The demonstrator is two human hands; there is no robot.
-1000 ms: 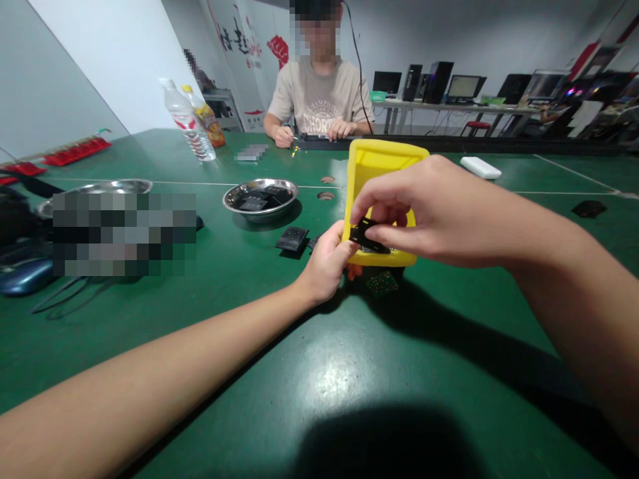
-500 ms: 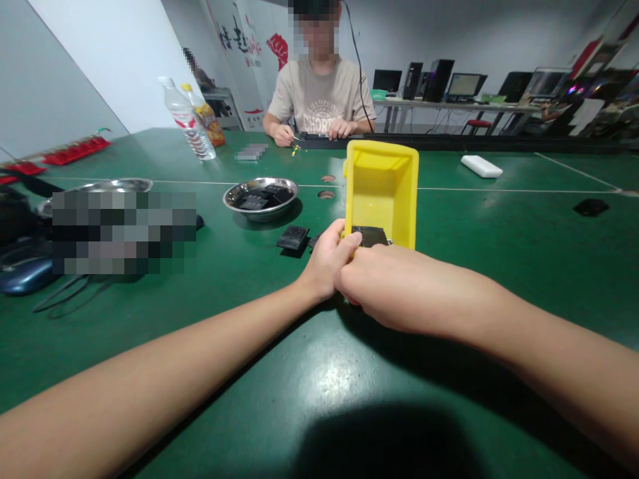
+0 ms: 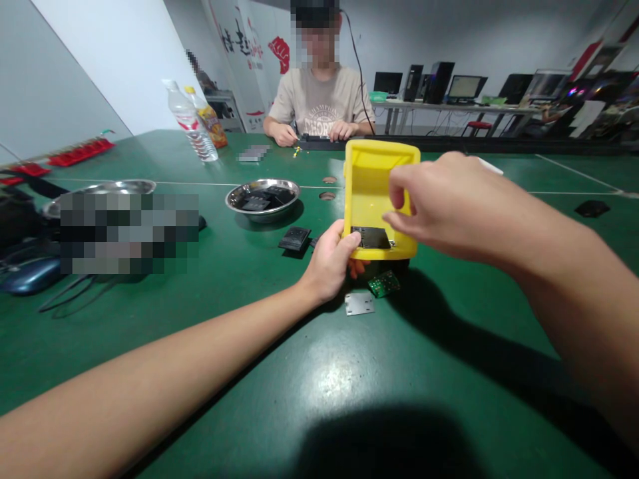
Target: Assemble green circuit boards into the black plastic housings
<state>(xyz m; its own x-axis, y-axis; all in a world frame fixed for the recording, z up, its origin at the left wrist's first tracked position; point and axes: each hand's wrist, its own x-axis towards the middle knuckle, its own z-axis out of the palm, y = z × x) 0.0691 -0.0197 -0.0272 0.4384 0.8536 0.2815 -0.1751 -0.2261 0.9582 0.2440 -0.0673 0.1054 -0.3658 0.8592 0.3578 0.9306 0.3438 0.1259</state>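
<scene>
My left hand is closed on the lower left edge of a yellow plastic bin, its thumb over the rim. The bin is tilted so that its open mouth faces me. Inside, at the bottom by my thumb, lies a flat black piece with a small shiny part at its right end. My right hand hovers at the bin's right side, thumb and curled forefinger apart, with nothing visible between them. On the table below the bin lie a green circuit board and a grey metal plate with small holes.
A steel bowl holds several black parts. Nearby lies a black square part. Bottles stand at the back left; a blue mouse lies left. Across the table sits a person with hands on a black bar.
My right hand has moved up and right, away from my left hand and the bin's lower edge. The circuit board and metal plate now show. My left hand stays on the bin.
</scene>
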